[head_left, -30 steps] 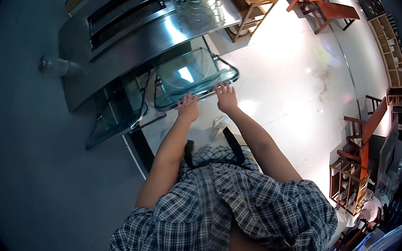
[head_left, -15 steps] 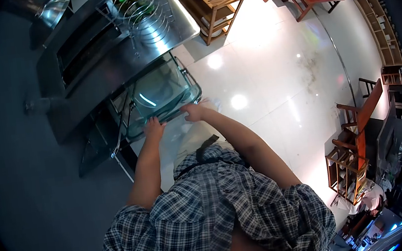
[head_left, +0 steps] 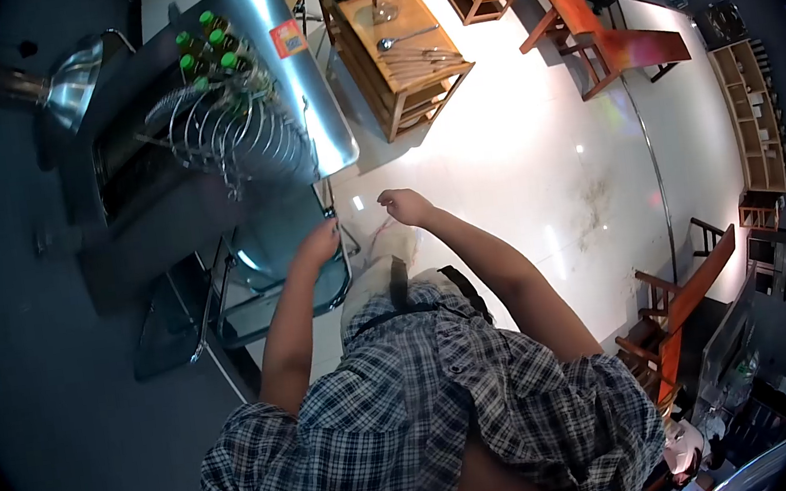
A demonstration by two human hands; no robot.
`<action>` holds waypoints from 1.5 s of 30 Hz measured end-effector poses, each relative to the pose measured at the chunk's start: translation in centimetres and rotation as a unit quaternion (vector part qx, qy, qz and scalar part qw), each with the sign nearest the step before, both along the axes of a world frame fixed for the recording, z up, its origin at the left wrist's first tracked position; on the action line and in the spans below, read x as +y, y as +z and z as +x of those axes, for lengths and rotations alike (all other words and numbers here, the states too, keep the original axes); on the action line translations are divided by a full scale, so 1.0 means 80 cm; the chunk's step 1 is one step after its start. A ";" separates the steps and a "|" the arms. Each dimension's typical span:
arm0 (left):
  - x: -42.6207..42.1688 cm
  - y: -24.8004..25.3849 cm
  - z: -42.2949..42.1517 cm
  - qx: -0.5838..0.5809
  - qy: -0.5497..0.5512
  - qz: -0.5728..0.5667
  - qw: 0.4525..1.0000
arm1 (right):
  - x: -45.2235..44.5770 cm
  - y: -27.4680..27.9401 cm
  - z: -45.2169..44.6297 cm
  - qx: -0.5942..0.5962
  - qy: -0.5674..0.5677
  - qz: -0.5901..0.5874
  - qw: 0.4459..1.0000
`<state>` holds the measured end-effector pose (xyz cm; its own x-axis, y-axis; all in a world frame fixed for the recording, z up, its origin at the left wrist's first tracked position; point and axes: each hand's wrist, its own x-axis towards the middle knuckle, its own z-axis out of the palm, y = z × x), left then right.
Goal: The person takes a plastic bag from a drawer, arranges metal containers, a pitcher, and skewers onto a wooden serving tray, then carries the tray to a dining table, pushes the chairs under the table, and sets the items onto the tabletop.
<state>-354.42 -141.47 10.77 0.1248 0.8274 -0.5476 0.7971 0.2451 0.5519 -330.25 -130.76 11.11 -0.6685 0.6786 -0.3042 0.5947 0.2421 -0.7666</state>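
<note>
A teal folding chair [head_left: 285, 305] with a metal frame stands below the end of a steel-topped table, and part of it is hidden by my left arm. My left hand [head_left: 319, 243] is above the chair's right side, close to the frame, with its fingers loosely bent. Whether its fingertips touch the frame I cannot make out. My right hand [head_left: 408, 206] hangs over the pale floor, apart from the chair. Its fingers are slightly curled and nothing shows in them.
The steel table [head_left: 334, 145] carries a coiled wire rack [head_left: 237, 137] and several green-capped bottles [head_left: 218, 39]. Beyond it, a wooden cart [head_left: 400, 24] holds a ladle [head_left: 402, 39] and a glass jar [head_left: 385, 1]. Red-brown benches [head_left: 569, 3] stand farther right.
Both hands were at the near edge of the chair; my right hand has left it and my left hand has risen over its side. The view has shifted, bringing the cart and bottles more into sight.
</note>
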 end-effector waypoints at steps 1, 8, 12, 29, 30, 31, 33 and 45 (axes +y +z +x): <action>0.057 0.039 0.038 -0.067 -0.001 0.050 0.997 | 0.024 0.004 0.016 0.008 -0.031 0.001 0.999; 0.288 0.043 0.227 -0.046 -0.023 0.208 0.977 | 0.145 0.003 0.144 0.047 -0.240 -0.012 0.970; 0.393 0.007 0.313 0.052 -0.019 0.096 0.994 | 0.238 -0.018 0.245 0.018 -0.279 -0.023 0.960; 0.571 -0.065 0.405 0.230 0.264 0.010 0.937 | 0.610 -0.029 0.323 -0.122 0.081 0.019 0.989; 0.573 -0.086 0.400 0.241 0.275 0.026 0.930 | 0.621 -0.035 0.311 -0.104 0.108 0.015 0.989; 0.580 -0.095 0.397 0.252 0.288 0.045 0.923 | 0.633 -0.035 0.298 -0.099 0.150 0.026 0.983; 0.585 -0.108 0.397 0.263 0.321 0.029 0.909 | 0.651 -0.037 0.273 -0.087 0.187 -0.022 0.978; 0.616 -0.091 0.375 0.189 0.452 -0.162 0.857 | 0.693 -0.058 0.153 -0.178 0.492 0.001 0.852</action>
<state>-324.42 -92.20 3.45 -0.7235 0.2894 -0.6268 0.3075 0.9479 0.0827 -318.00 -75.34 6.45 -0.7800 -0.1556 -0.6061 0.2982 0.7591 -0.5786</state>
